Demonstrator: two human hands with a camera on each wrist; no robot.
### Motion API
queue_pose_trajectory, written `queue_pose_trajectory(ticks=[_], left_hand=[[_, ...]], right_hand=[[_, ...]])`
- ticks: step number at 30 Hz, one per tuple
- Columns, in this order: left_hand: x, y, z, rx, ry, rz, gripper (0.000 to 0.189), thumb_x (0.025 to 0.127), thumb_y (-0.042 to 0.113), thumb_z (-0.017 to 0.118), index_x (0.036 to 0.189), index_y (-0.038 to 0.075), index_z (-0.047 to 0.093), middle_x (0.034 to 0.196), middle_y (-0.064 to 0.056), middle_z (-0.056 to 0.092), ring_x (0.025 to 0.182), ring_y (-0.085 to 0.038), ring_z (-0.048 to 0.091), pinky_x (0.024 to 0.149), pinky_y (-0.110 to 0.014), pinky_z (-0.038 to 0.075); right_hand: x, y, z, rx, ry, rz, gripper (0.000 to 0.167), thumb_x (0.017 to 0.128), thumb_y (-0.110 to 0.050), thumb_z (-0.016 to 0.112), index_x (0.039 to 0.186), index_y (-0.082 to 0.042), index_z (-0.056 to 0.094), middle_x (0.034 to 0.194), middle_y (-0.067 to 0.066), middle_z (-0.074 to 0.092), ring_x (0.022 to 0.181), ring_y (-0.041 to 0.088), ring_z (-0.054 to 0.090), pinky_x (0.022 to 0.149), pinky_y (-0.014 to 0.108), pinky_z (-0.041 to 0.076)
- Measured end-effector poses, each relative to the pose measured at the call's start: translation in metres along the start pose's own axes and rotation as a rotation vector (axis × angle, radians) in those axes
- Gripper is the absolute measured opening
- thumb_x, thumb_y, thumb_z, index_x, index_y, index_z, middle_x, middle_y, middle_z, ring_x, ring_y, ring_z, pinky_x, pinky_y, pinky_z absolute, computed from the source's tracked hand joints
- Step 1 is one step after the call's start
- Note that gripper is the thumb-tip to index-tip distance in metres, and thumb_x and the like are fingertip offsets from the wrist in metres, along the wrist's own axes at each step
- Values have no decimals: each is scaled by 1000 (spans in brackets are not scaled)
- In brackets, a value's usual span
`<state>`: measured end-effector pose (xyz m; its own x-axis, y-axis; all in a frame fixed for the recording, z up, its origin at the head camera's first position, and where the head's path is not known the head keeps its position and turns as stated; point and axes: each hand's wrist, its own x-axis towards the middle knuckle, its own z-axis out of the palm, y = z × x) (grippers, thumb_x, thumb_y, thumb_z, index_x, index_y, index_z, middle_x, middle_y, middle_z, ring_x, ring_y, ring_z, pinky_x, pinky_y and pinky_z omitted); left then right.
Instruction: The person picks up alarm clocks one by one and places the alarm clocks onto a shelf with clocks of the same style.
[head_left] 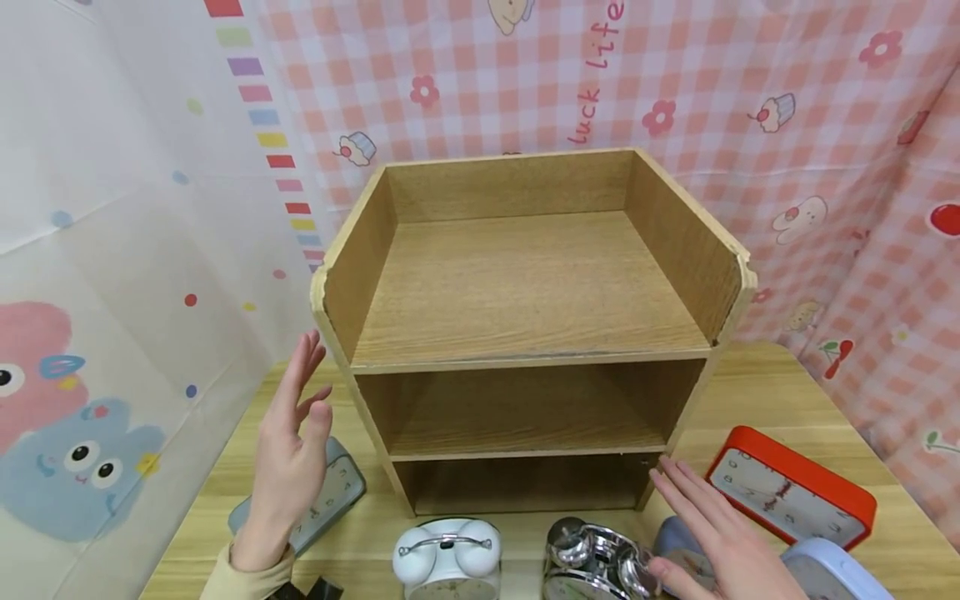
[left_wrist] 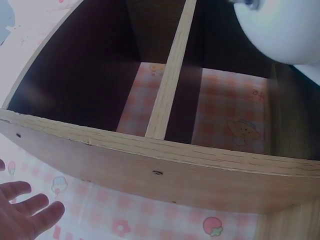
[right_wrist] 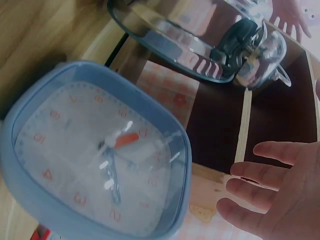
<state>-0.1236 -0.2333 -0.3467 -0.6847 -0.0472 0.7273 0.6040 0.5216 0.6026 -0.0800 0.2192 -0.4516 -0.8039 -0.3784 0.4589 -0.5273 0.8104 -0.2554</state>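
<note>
A wooden shelf unit [head_left: 525, 333] with three open levels stands on the table [head_left: 757, 392]. My left hand [head_left: 288, 458] is raised beside its left wall, fingers straight, holding nothing; its fingertips [left_wrist: 30, 212] show below the shelf unit [left_wrist: 165, 165] in the left wrist view. Under that hand lies a grey-blue clock [head_left: 337, 492]. My right hand [head_left: 712, 529] hovers open at the shelf's lower right corner, over a light blue square clock [right_wrist: 95, 155] and beside a chrome twin-bell alarm clock [head_left: 592, 558]. The right hand [right_wrist: 280, 195] touches nothing I can see.
A white twin-bell alarm clock [head_left: 448, 557] stands at the front centre. A red rectangular clock [head_left: 791, 487] lies at the right, with another pale blue clock [head_left: 832, 575] at the front right edge. Patterned curtains [head_left: 825, 125] enclose the table behind and on both sides.
</note>
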Motion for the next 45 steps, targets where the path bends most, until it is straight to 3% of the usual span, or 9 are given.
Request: queue_pose_trajectory(ticks=[3,4,14,19,24,27,36,41,45], left_hand=[[5,-1,1,-9,6,16,56,113,18,43,167,19,29,170,-5,40,150,5,44,106,-6,46],[6,-1,2,-12,9,21,56,113,17,43,167,19,29,170,-4,41,150,4,45,106,-7,46],[18,-2,8,-73,49,11,55,114,28,45,166,15,33,168,-9,44,146,3,49,106,-8,47],[22,-1,10,-91,66,-8,56,114,29,45,165,12,34,167,-10,44,144,3,50,105,-9,49],[28,0,12,-122,81,5,57,114,34,45,165,10,34,167,-15,44,143,3,50,103,-9,49],[33,4,13,-152,92,29,60,113,38,45,164,9,34,166,-15,45,143,0,51,104,-10,50],[53,21,18,-220,145,66,72,109,53,48,163,6,37,165,-20,45,146,-7,51,113,-17,46],[67,31,21,-218,169,155,76,108,55,48,160,2,37,164,-13,48,154,-16,45,128,-28,35],[72,37,23,-221,178,203,75,108,54,49,158,0,40,162,-5,52,153,-16,46,127,-29,37]], right_hand=[[2,-3,3,-10,-26,4,95,80,-46,89,161,-29,43,162,2,50,149,-28,0,84,35,60],[2,-4,4,5,-34,2,94,80,-45,89,161,-29,42,163,2,50,149,-27,1,81,32,60],[7,-17,14,13,-28,-59,96,79,-47,89,161,-30,43,160,-1,53,152,-25,3,85,48,61],[7,-19,20,36,-31,-67,96,79,-47,89,161,-30,43,160,-2,54,152,-24,8,86,46,61],[6,-24,26,65,-73,-28,90,82,-47,86,160,-32,44,159,-1,56,147,10,48,92,45,60],[6,-29,27,93,-95,10,86,84,-48,85,159,-33,45,157,0,57,136,24,60,92,45,60],[6,-33,34,166,-111,50,88,82,-52,86,158,-32,47,154,0,60,131,26,65,92,41,60],[5,-33,38,205,-124,48,88,80,-48,88,156,-24,50,151,2,63,128,26,66,91,40,61],[3,-33,44,202,-80,17,93,75,-48,92,154,-21,52,145,4,68,121,28,69,87,41,63]])
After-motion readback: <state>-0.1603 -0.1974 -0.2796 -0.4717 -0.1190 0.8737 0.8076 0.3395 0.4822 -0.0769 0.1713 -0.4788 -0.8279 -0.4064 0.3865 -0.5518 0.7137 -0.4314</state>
